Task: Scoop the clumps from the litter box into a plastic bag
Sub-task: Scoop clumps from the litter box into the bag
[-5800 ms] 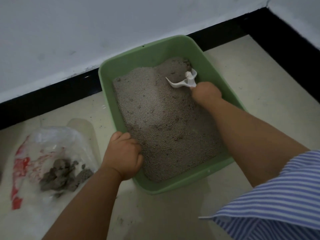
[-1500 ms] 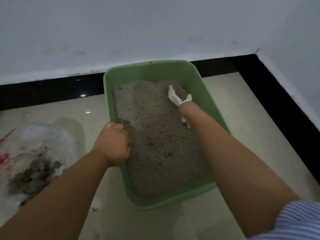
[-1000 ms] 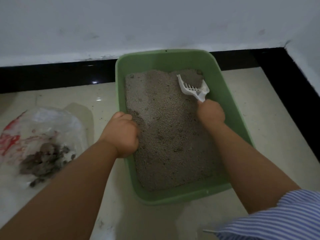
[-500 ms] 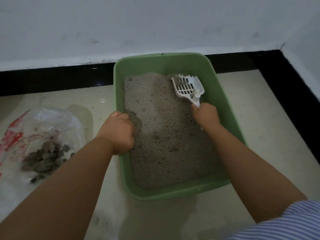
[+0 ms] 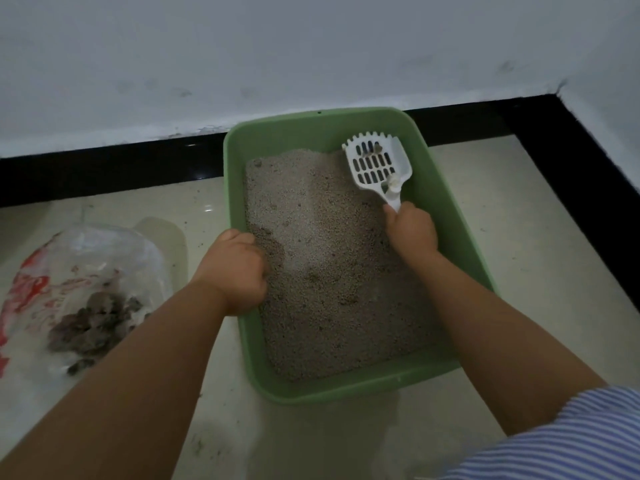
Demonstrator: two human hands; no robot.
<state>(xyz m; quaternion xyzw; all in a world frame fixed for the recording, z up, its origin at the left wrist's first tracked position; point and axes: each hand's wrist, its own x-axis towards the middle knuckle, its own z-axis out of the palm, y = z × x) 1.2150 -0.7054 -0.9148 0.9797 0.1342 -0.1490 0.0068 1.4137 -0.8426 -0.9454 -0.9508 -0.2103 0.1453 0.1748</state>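
A green litter box [image 5: 446,199] full of grey litter sits on the floor against the wall. My left hand [image 5: 235,271] grips its left rim. My right hand [image 5: 410,232] holds the handle of a white slotted scoop [image 5: 377,164], raised above the litter at the box's far right corner, with a few small dark clumps on its slots. To the left, a clear plastic bag with red print [image 5: 79,271] lies on the floor and holds a pile of dark grey clumps [image 5: 93,323].
A white wall with a black skirting strip [image 5: 104,171] runs behind the box and turns down the right side. The floor [image 5: 519,265] is pale glossy tile. My striped sleeve [image 5: 561,441] shows at the lower right.
The scoop has turned from edge-on in the litter to flat and lifted, its slotted face now up with small clumps on it. My left hand has stayed on the rim.
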